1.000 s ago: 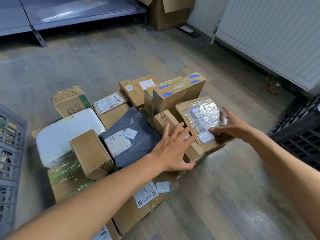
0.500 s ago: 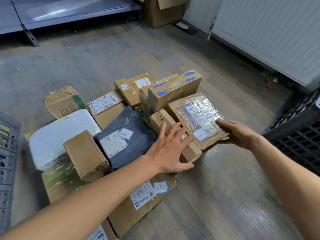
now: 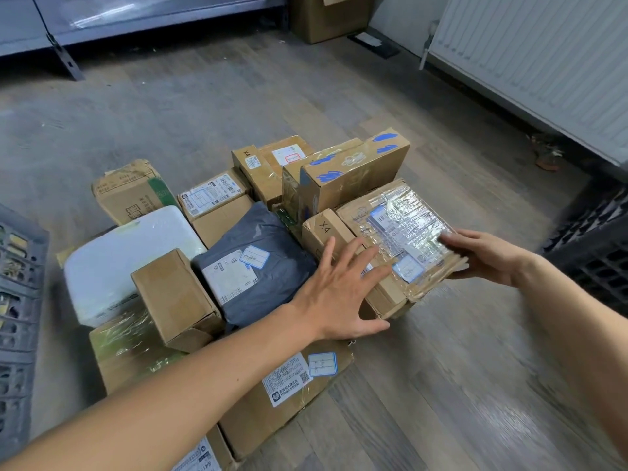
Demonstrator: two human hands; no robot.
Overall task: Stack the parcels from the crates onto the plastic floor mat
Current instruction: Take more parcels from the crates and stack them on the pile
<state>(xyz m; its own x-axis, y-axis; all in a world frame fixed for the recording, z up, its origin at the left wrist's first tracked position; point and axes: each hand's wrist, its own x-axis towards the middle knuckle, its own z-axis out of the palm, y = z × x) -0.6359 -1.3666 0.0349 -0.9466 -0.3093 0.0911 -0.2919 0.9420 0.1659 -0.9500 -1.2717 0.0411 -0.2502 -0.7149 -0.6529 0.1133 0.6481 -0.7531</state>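
Observation:
Several parcels lie packed together on the floor. A flat cardboard parcel wrapped in shiny tape (image 3: 390, 229) lies on top at the right of the pile. My right hand (image 3: 486, 256) grips its right edge, thumb on top and fingers under it. My left hand (image 3: 343, 290) is spread flat, fingertips on the brown box marked X4 (image 3: 323, 232) beside the taped parcel. A grey mailer bag (image 3: 258, 266), a white foam box (image 3: 119, 263) and a box with blue tape marks (image 3: 353, 171) are part of the pile. I cannot make out the mat under the parcels.
A grey plastic crate (image 3: 20, 317) stands at the left edge and a black crate (image 3: 598, 256) at the right. A white radiator panel (image 3: 543, 62) runs along the right wall. A metal shelf (image 3: 136, 18) and an open carton (image 3: 326, 15) stand at the back.
My right hand slid from the top of the taped parcel to its right edge and took hold there. My left hand stayed spread on the X4 box.

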